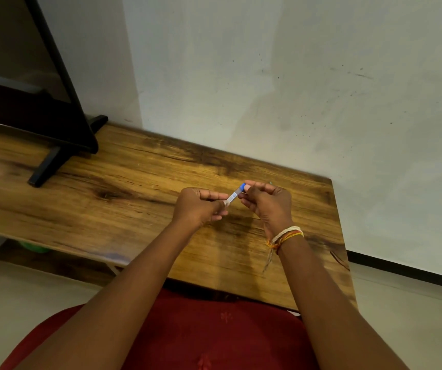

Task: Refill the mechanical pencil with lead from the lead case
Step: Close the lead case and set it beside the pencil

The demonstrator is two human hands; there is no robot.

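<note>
A small clear lead case (232, 196) with a blue cap (241, 187) is held between both hands, tilted up to the right, a little above the wooden table (123, 188). My left hand (201, 206) grips its lower end with closed fingers. My right hand (265, 201) pinches the blue cap end with thumb and fingertips. A thin greenish tip (270, 183) pokes out behind my right hand; it may be the mechanical pencil, but most of it is hidden.
A black monitor (27, 84) on a black stand (49, 166) occupies the table's far left. A white wall (294, 89) runs along the table's back edge. The table ends at the right near my right wrist. A green object (34, 247) sits under the table.
</note>
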